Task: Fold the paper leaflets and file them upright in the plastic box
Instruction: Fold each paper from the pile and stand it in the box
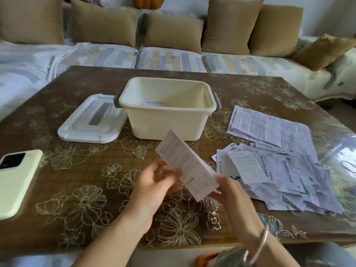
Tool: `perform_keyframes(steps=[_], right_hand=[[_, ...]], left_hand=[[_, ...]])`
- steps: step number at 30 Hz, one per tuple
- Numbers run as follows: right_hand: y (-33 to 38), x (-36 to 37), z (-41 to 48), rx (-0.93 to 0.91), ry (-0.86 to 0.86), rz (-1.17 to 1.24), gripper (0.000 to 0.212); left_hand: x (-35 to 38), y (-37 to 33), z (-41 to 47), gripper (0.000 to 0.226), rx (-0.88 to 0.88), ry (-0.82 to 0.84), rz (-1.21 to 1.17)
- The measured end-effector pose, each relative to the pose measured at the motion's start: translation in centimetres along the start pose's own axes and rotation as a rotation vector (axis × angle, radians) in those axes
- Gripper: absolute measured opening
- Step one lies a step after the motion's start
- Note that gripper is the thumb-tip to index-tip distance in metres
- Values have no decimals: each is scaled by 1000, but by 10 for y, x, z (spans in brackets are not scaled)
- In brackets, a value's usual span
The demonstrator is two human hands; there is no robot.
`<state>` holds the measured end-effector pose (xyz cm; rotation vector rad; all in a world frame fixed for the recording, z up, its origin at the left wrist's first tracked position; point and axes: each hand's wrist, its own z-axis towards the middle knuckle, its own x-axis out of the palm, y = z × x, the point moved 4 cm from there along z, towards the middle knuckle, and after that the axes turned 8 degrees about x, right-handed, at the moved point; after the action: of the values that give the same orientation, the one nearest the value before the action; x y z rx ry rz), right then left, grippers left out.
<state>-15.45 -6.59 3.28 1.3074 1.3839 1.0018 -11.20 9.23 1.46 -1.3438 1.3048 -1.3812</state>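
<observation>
Holding a folded leaflet (185,164) tilted in the air over the table (77,170), just in front of the plastic box (167,122). Gripping its long edge with the left hand (154,187), fingers curled, and pinching the near end with the right hand (233,193). Wearing a silver bracelet (260,245) on that wrist. Got the box open mid-table, with one slip of paper (154,103) down inside and the white lid (90,120) flat right beside it on the left. Also got a messy pile of unfolded leaflets (279,160) off to the right and a pale phone (15,178) face down at the left edge.

Head-worn wide view, forward and down, close over table (77,180).
</observation>
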Motion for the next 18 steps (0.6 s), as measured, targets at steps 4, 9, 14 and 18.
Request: perform_keyframes(steps=[4, 9, 14, 18], right_hand=[[39, -6, 16, -177, 0, -167, 30], [103, -25, 60, -414, -261, -468, 11], [166, -47, 119, -516, -536, -788, 6], [179, -27, 176, -520, -466, -1133, 11]], left_hand=[[-4, -33, 12, 24, 229, -27, 211], [-13, -98, 49, 15, 537, -11, 434], [-43, -158, 102, 20, 739, -157, 788], [-31, -148, 161, 33, 583, 92, 1182]])
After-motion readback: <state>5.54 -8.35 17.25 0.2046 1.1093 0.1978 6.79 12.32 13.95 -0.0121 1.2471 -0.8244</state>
